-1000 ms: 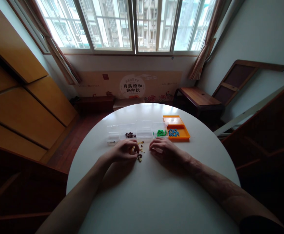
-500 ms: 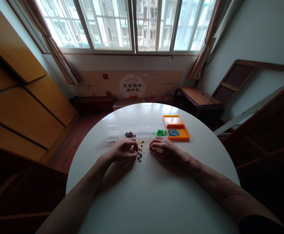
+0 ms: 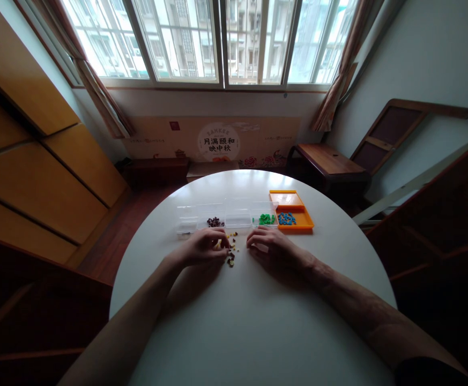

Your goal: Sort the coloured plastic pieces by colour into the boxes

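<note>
My left hand [image 3: 206, 246] is over the left side of a loose scatter of tiny brown and yellow pieces [image 3: 232, 256] on the white round table [image 3: 250, 316]. Its thumb and forefinger are pinched together at the edge of the scatter; whatever is between the tips is too small to make out. Some pale yellow shows through the gap under that hand. To the right of the pieces, my right hand [image 3: 273, 245] rests on the table, fingers loosely curved, thumb a little apart, no object visible in it.
Beyond my hands stands a clear plastic compartment box [image 3: 237, 220], holding dark brown pieces [image 3: 215, 221] and green pieces [image 3: 266, 219]. An orange tray [image 3: 306, 217] with blue pieces [image 3: 287, 219] adjoins its right end. A wooden chair [image 3: 332, 159] stands past the table.
My left hand's pinched fingertips have shifted very slightly over the brown and yellow pieces. My right hand stays in place. The whole view has drifted slightly.
</note>
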Demonstrator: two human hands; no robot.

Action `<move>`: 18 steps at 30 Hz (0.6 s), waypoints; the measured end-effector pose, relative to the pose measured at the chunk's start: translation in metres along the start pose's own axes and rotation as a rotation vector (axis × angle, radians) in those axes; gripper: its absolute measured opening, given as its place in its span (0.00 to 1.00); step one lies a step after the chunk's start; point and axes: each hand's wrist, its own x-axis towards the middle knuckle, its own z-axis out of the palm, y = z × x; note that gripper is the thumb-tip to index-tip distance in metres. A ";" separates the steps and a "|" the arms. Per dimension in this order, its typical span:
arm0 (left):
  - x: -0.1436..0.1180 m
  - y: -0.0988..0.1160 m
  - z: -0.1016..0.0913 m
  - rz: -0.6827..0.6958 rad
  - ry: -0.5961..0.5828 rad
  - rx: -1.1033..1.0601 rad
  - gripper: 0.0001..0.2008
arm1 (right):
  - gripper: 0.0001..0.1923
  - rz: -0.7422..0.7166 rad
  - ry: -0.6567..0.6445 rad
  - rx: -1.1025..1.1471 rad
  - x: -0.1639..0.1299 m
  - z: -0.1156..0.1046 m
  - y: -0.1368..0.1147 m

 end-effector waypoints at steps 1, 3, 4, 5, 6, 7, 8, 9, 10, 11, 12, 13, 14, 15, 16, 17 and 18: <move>0.000 -0.002 0.000 0.012 0.016 -0.007 0.06 | 0.04 -0.002 -0.001 0.002 0.000 0.000 0.000; 0.001 -0.007 -0.001 0.026 0.087 0.012 0.07 | 0.04 -0.002 -0.003 0.006 0.000 0.000 0.000; 0.002 -0.009 -0.002 0.021 0.146 0.043 0.08 | 0.04 0.000 -0.002 0.007 -0.001 -0.001 0.000; 0.002 -0.012 -0.003 0.006 0.216 0.085 0.08 | 0.04 0.003 0.000 0.007 -0.001 -0.001 -0.001; 0.002 -0.014 -0.004 -0.018 0.294 0.136 0.09 | 0.04 0.005 0.002 0.007 -0.001 -0.002 -0.002; 0.002 -0.016 -0.005 -0.049 0.373 0.193 0.09 | 0.04 0.007 0.003 0.008 -0.001 -0.002 -0.002; 0.002 -0.019 -0.006 -0.083 0.447 0.254 0.09 | 0.04 0.008 0.003 0.008 -0.001 -0.003 -0.003; 0.002 -0.020 -0.006 -0.115 0.509 0.311 0.09 | 0.04 0.010 0.003 0.007 -0.001 -0.003 -0.004; 0.002 -0.022 -0.007 -0.141 0.556 0.361 0.09 | 0.04 0.012 0.002 0.004 -0.001 -0.004 -0.004; 0.002 -0.022 -0.007 -0.161 0.591 0.403 0.10 | 0.04 0.013 0.002 0.000 -0.001 -0.004 -0.005; 0.002 -0.023 -0.007 -0.173 0.613 0.433 0.12 | 0.04 0.015 0.001 -0.004 -0.001 -0.005 -0.005; 0.002 -0.022 -0.006 -0.177 0.621 0.450 0.13 | 0.04 0.014 0.001 -0.007 -0.001 -0.005 -0.006; 0.002 -0.021 -0.006 -0.175 0.618 0.452 0.14 | 0.04 0.012 0.001 -0.007 0.000 -0.005 -0.006; 0.002 -0.019 -0.006 -0.167 0.603 0.443 0.15 | 0.04 0.008 -0.001 -0.004 0.000 -0.005 -0.006; 0.003 -0.017 -0.005 -0.148 0.575 0.422 0.15 | 0.04 0.004 -0.002 -0.001 0.000 -0.006 -0.006; 0.003 -0.015 -0.005 -0.117 0.533 0.392 0.14 | 0.04 0.002 -0.003 0.001 0.001 -0.006 -0.006; 0.004 -0.013 -0.004 -0.075 0.479 0.357 0.14 | 0.04 0.000 -0.002 0.002 0.001 -0.005 -0.006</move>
